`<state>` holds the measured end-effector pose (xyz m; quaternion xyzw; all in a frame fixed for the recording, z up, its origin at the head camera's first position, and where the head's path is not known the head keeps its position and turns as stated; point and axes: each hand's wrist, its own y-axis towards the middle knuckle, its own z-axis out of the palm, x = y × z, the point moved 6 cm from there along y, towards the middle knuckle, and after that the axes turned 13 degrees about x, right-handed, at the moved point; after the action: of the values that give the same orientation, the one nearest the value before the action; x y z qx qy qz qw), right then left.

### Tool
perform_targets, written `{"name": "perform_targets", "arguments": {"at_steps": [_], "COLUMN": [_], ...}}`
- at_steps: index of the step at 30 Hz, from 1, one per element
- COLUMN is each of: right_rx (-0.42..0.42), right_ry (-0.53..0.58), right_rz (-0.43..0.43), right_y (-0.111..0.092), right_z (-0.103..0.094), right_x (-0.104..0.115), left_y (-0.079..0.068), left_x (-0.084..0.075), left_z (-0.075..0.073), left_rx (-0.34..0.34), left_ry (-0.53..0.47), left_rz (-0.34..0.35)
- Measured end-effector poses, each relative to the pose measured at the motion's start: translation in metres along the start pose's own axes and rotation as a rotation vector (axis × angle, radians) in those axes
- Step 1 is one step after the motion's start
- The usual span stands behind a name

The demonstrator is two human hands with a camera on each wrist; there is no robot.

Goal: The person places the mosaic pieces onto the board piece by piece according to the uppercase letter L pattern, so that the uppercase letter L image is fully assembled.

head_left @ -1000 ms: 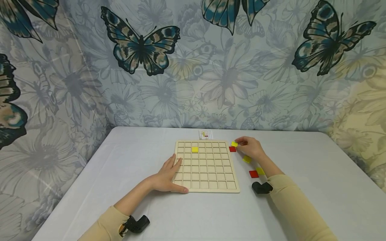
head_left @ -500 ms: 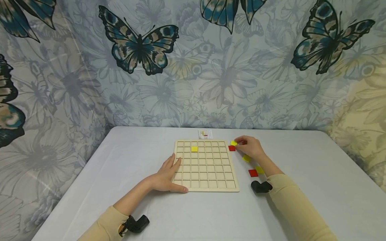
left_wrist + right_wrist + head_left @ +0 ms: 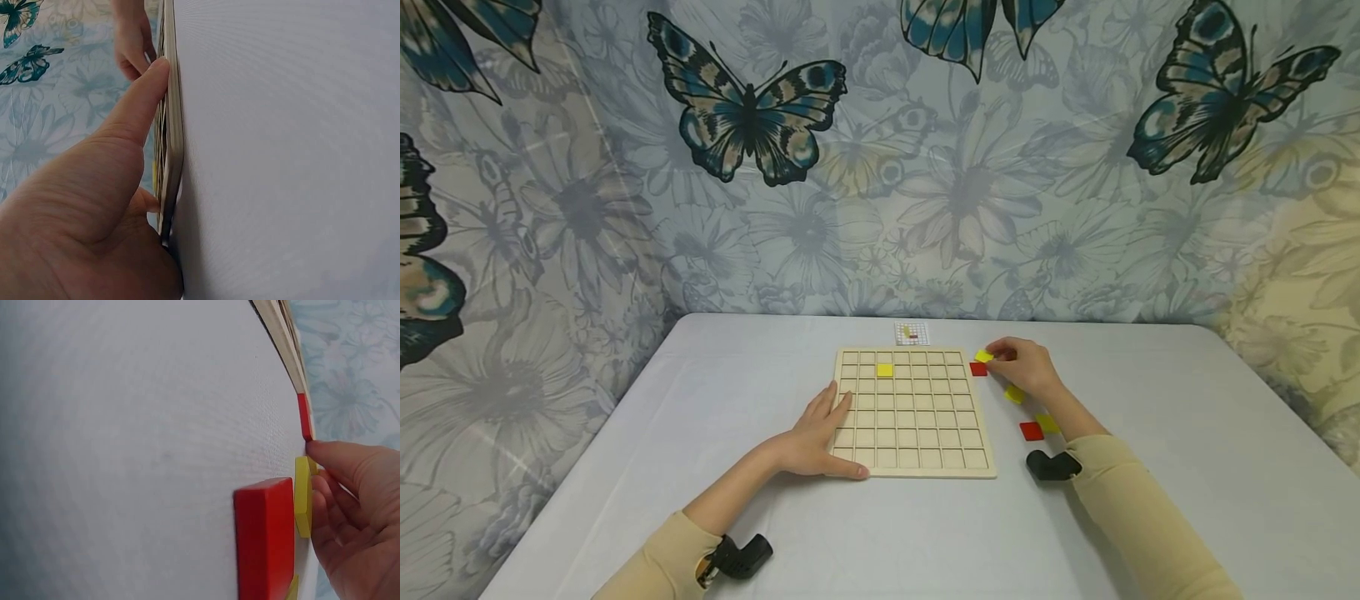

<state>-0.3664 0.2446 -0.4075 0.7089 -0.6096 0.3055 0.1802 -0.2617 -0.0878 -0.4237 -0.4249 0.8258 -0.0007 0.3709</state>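
Observation:
A pale wooden grid board (image 3: 917,421) lies on the table, with one yellow tile (image 3: 885,370) in a cell near its far edge. My left hand (image 3: 808,440) rests on the board's left side, fingers spread, its thumb along the near-left edge. Beyond the board's far-right corner, my right hand (image 3: 1028,367) pinches another yellow tile (image 3: 982,356) at the fingertips. A red tile (image 3: 977,369) lies just in front of that one, beside the board. In the right wrist view the fingers (image 3: 337,456) largely hide the pinched tile.
A small printed grid card (image 3: 912,333) lies behind the board. Under the right forearm are a loose yellow tile (image 3: 1014,394), a red tile (image 3: 1032,431) and a further yellow tile (image 3: 1047,423). A white cloth (image 3: 880,542) covers the table; patterned fabric (image 3: 880,233) hangs behind.

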Motion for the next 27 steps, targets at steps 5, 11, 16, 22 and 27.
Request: {"name": "perform_targets", "arguments": {"at_steps": [5,11,16,22,27], "right_rx": [-0.006,-0.016,-0.016,-0.014,-0.021], "right_ry": [-0.024,-0.023,-0.002,0.014,0.029], "right_rz": [-0.009,-0.001,0.021,0.059,0.064], "right_y": [-0.0011,-0.0031,-0.0045,-0.0041,-0.0060], "right_z": [-0.0013,-0.0023,-0.0034,-0.0042,-0.0048], "right_x": [0.0003,0.0010,0.0007,-0.0018,-0.0010], "left_y": [0.0003,-0.0004,-0.0005,-0.0004,-0.0003], "left_x": [-0.0003,0.0006,0.0004,0.0003,0.0004], "left_z": [-0.0003,-0.0005,-0.0004,-0.0007,-0.0006], "left_rx": [0.004,0.005,0.009,0.009,0.008], "left_ry": [0.000,-0.006,-0.006,-0.006,-0.001], "left_rz": [0.002,-0.002,-0.006,-0.004,-0.010]}}
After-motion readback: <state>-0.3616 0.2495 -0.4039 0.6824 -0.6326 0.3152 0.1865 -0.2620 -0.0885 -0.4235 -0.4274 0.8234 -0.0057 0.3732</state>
